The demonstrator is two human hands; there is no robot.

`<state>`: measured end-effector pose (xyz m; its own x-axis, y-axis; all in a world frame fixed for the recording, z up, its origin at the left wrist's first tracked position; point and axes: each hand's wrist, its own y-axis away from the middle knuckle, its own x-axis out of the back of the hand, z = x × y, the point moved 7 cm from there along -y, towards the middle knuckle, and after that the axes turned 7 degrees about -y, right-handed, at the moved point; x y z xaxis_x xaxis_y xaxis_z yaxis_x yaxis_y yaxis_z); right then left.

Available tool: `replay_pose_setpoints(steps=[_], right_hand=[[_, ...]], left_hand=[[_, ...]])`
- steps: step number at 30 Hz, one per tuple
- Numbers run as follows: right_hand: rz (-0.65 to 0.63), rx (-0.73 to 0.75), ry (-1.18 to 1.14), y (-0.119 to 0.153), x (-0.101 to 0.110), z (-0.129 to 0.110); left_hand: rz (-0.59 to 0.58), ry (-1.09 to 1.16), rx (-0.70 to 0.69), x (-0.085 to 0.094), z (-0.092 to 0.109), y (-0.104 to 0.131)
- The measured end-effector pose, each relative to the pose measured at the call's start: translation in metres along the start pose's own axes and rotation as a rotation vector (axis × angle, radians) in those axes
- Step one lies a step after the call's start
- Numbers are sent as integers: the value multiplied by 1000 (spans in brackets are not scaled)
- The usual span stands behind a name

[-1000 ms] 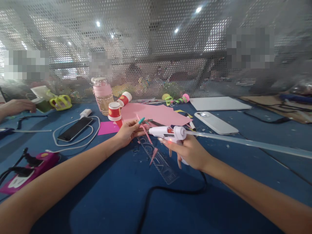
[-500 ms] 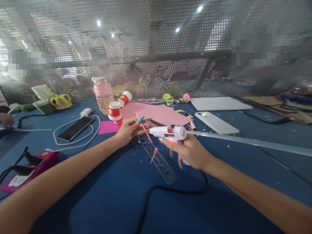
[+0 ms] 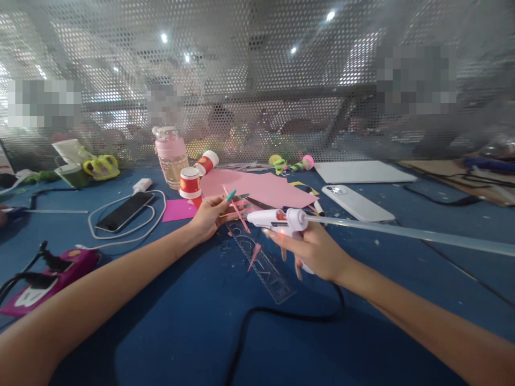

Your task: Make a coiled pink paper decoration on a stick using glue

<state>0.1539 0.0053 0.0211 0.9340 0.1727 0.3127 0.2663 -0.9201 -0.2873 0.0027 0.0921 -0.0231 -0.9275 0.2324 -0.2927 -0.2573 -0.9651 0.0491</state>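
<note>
Left hand (image 3: 212, 217) pinches a paper strip (image 3: 237, 210), right hand (image 3: 316, 246) grips a glue gun (image 3: 277, 219) over the table's (image 3: 193, 327) middle, clear ruler (image 3: 261, 265) just below.

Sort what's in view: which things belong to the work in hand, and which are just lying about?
Likely in the work:
- thin pink strip, in the left hand
- white glue gun and its glue stick, in the right hand
- perhaps the pink paper

Apparently lying about:
- black phone
- white phone
- drink bottle
</note>
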Motion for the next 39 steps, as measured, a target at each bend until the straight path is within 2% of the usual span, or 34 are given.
replay_pose_setpoints(steps=[5, 16, 25, 39], right_hand=[[-17, -34, 3, 0, -1, 2], [-7, 53, 34, 0, -1, -6], [-27, -34, 1, 0, -1, -1], [-53, -44, 17, 0, -2, -5]], left_hand=[[27, -30, -6, 0, 1, 0], [53, 68, -4, 3, 2, 0], [110, 61, 8, 4, 3, 1], [163, 69, -12, 10, 3, -1]])
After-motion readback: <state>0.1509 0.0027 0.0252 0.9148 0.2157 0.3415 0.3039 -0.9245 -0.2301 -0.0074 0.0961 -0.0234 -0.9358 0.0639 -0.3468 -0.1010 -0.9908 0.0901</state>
